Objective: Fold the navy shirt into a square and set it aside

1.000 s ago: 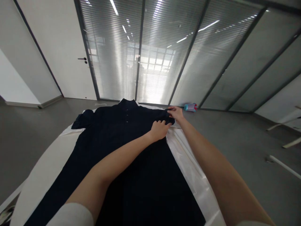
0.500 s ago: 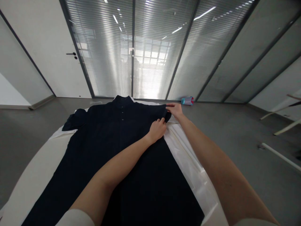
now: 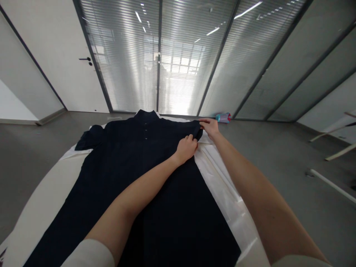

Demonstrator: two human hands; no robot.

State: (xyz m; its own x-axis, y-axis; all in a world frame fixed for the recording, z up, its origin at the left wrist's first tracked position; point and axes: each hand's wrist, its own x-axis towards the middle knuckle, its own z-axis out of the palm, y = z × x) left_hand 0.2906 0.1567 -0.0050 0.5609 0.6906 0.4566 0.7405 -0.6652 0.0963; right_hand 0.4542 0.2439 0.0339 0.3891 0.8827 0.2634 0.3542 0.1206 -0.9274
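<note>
A dark navy short-sleeved garment with a stand collar and a few front buttons (image 3: 122, 163) lies spread out, collar pointing away from me. Its right-hand sleeve is between my two hands. My left hand (image 3: 187, 148) reaches across the garment, fingers closed on the lower edge of that sleeve. With fingers and thumb pinched, my right hand (image 3: 210, 127) grips the upper corner of the same sleeve opening. The opposite sleeve (image 3: 90, 138) lies slightly bunched at the left. Beneath the garment is white cloth (image 3: 215, 163), creased along the right side.
The pale covered surface (image 3: 44, 193) under the garment has a rounded left edge. A blue and pink cylindrical item (image 3: 224, 118) is on the floor by the glass partition (image 3: 180, 74). White legs of furniture (image 3: 330, 185) stand at the right. A door (image 3: 86, 74) is at the far left.
The view has shifted slightly. Both hands keep their hold on the sleeve, and its opening looks a little more folded between them. The rest of the garment lies as before.
</note>
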